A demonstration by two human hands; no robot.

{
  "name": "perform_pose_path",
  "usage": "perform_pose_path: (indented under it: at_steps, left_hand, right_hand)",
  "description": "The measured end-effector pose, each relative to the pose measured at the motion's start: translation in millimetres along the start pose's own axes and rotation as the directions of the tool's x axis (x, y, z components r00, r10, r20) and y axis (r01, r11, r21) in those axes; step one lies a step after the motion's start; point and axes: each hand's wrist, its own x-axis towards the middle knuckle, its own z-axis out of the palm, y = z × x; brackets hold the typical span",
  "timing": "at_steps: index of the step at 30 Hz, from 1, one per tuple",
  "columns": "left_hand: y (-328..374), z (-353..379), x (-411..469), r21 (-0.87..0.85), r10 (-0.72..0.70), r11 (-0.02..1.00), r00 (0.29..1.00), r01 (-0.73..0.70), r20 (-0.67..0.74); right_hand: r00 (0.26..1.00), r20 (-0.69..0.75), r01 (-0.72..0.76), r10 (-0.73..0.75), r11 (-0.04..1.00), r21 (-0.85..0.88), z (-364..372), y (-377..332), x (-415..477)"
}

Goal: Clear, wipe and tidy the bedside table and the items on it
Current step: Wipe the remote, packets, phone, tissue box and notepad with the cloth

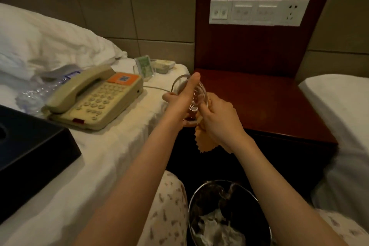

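Glass ashtray [197,97] is held in the air between both hands, just in front of the near-left corner of the dark wooden counter [269,102]. The left hand [180,100] grips its rim, thumb over the top and fingers curled beneath. The right hand [217,118] has its fingers bunched round an orange cloth [201,140] pressed against the glass. The ashtray looks thick, heavy, rigid and breakable, and probably slick, so the rim and thick wall seem the safest hold. Below, a metal bin [199,199] holds crumpled white paper or liner. A telephone [95,98], a crushed plastic bottle [32,94] and a small dish [163,65], contents unclear, lie on the bed [111,156]
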Motion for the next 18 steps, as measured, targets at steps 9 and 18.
perform_pose_path:
  at_steps: [9,18]
  left_hand:
    - [83.7,-47.9,34.8,0.063,0.214,0.976,0.973,-0.209,-0.087]
    - [151.2,-106.2,104.6,0.085,0.163,0.986,0.951,-0.146,-0.261]
  right_hand:
    - [0.973,0.136,-0.226,0.189,0.909,0.351,14.4,-54.8,105.1]
    - [0.962,0.223,-0.245,0.157,0.856,0.455,36.5,-86.3,169.8]
